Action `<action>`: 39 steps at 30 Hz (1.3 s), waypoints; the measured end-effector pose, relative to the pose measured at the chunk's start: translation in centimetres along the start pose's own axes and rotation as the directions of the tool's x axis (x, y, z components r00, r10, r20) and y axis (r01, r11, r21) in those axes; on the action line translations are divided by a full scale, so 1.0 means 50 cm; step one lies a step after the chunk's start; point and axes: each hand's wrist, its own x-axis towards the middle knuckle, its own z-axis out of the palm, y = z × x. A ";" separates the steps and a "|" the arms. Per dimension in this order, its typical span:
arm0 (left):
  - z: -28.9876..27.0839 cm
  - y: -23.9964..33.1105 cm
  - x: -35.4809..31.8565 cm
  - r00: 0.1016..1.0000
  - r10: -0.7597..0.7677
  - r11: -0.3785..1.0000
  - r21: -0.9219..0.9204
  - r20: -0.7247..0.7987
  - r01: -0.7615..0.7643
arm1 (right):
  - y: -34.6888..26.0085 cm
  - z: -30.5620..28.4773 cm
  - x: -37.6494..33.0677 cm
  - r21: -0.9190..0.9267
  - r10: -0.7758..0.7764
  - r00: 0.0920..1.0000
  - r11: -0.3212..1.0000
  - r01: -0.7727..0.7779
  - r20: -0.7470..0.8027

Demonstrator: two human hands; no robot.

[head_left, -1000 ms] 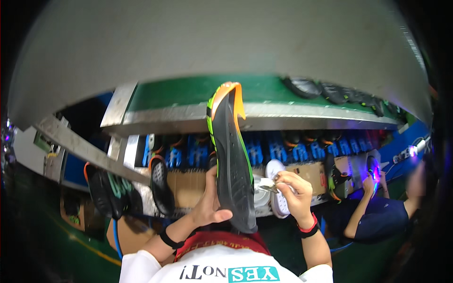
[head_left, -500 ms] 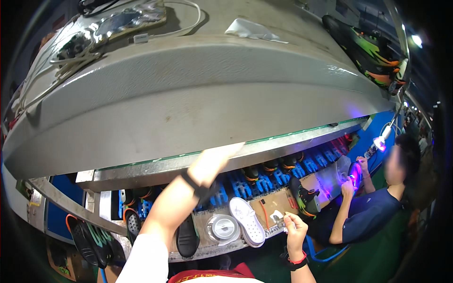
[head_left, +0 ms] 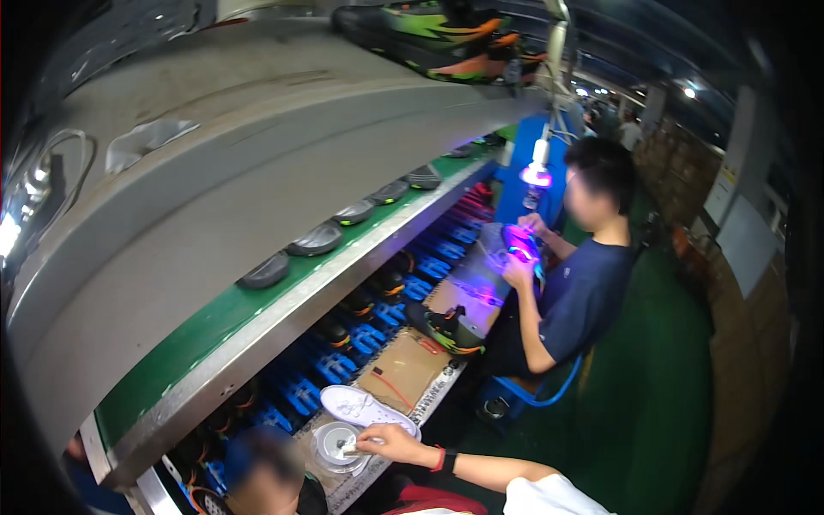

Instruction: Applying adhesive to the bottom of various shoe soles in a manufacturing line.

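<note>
My right hand (head_left: 393,445) comes in from the lower right, a dark band and a red band at its wrist. Its fingers are closed on what looks like a small brush (head_left: 353,451) with a pale tip. That tip is at a round clear tub (head_left: 318,456) with whitish contents; whether they touch, I cannot tell. Just beyond the tub lies a white shoe sole (head_left: 359,405), its near end partly behind my hand. No part of my left hand shows.
Several dark soles (head_left: 318,239) lie on a green conveyor (head_left: 184,352) under the grey hood. Along the ledge are a black shoe (head_left: 446,329) and a cardboard sheet (head_left: 408,365). A co-worker (head_left: 571,292) sits at right under a purple lamp (head_left: 537,176). Another head (head_left: 257,472) is at lower left.
The view has swung to the right. My right hand has moved left from beside the cardboard to the tub. My left arm, stretched toward the conveyor before, has left the picture.
</note>
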 end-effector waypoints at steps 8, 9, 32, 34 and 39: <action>-0.056 0.007 -0.137 0.705 -0.523 0.625 -0.348 0.479 0.699 | 0.069 0.059 0.011 -0.147 0.082 0.996 0.986 -0.074 0.045; -0.080 0.029 -0.130 0.624 -0.534 0.484 -0.399 0.570 0.779 | 0.072 0.066 0.017 -0.156 0.057 0.997 0.987 -0.048 0.051; -0.179 0.166 -0.150 0.736 -0.265 -0.038 -0.769 0.623 0.638 | 0.062 0.098 0.057 -0.142 0.011 1.000 0.990 -0.008 0.019; -0.231 0.240 -0.125 0.817 -0.246 0.091 -0.827 0.521 0.555 | 0.068 0.100 0.057 -0.154 -0.007 1.000 0.988 0.010 0.022; -0.152 0.095 -0.160 0.849 -0.312 0.391 -0.757 0.426 0.524 | 0.069 0.093 0.056 -0.150 0.012 1.000 0.989 -0.009 0.020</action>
